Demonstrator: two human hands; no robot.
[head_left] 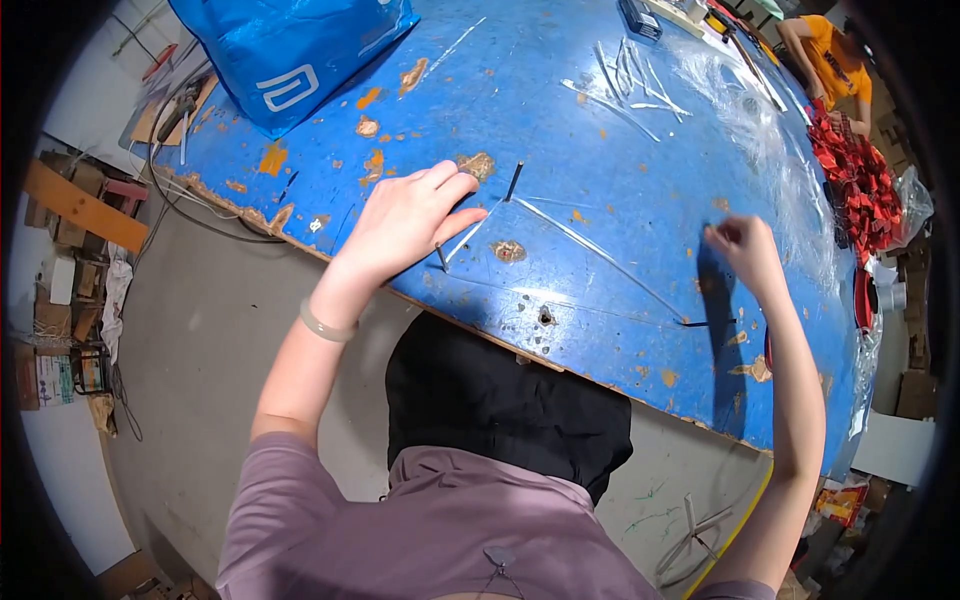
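We work at a big table (pixel 600 130) whose top is painted bright blue, the paint chipped in many spots to bare orange-brown wood, with small drilled holes near the front edge. A clear film sheet (pixel 590 270) lies flat on it in front of us, nearly invisible except for its glinting straight edges, which meet in a point near the top.

Our left hand (pixel 405 220) lies palm down on the near left part of the sheet, fingers together and stretched forward, pressing flat; a pale bangle (pixel 325 325) circles the wrist. The forearm comes up from the lower left, bare below a mauve sleeve. A short dark strip (pixel 514 180) stands just beyond the fingertips, and another small dark piece (pixel 441 257) lies just below the hand.

Our right hand (pixel 742 245) is out to the right, fingers curled and drawn together as if pinching the sheet's far edge, though we cannot make out just what is between them. The arm is extended nearly straight, casting a dark shadow on the blue top.

Farther back, thin white strips (pixel 625 85) lie scattered, and crinkled clear plastic (pixel 760 130) spreads along the right side. A glossy blue bag (pixel 290 50) sits at the back left corner. At the right rim lies a pile of red pieces (pixel 858 185), and another person in an orange shirt (pixel 835 60) stands beside it.
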